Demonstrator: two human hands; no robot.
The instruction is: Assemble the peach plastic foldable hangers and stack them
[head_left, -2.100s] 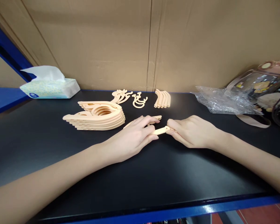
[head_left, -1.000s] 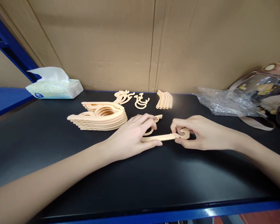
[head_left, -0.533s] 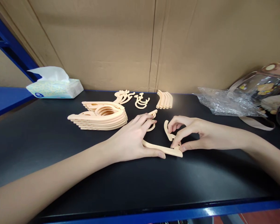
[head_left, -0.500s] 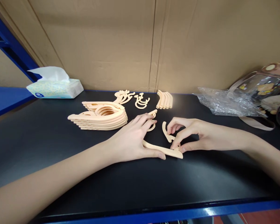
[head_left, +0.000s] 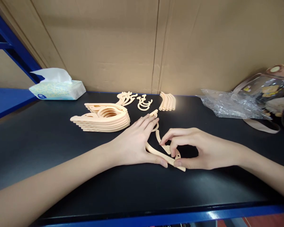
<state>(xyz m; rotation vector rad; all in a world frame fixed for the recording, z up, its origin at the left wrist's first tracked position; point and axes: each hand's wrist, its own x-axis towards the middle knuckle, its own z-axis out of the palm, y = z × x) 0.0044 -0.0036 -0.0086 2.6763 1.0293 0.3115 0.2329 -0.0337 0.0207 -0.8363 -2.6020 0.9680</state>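
The right hand point(head_left: 203, 149) pinches a small curved hook piece point(head_left: 162, 144) between thumb and forefinger, fingers closed on its lower end, where it meets the near end of a long peach-coloured hanger arm point(head_left: 164, 156). The hook piece rises from that joint toward the far side, its free tip just beside the fingertips of the left hand point(head_left: 134, 143). The left hand lies flat over the far portion of the hanger arm, palm down, thumb pressed along the arm's near edge and fingers extended across it; it presses rather than grasps. The hanger arm lies on the black table point(head_left: 49, 151), running from under the left palm toward the near right, its end just beyond the right thumb. Behind the left hand stands a stack of assembled hangers point(head_left: 101, 118). Farther back, near the cardboard wall point(head_left: 109, 47), lie a group of loose hooks point(head_left: 144, 103) and a row of short straight pieces point(head_left: 167, 101). A tissue box point(head_left: 58, 89) sits at the far left, and a crumpled clear plastic bag point(head_left: 229, 105) lies at the far right.
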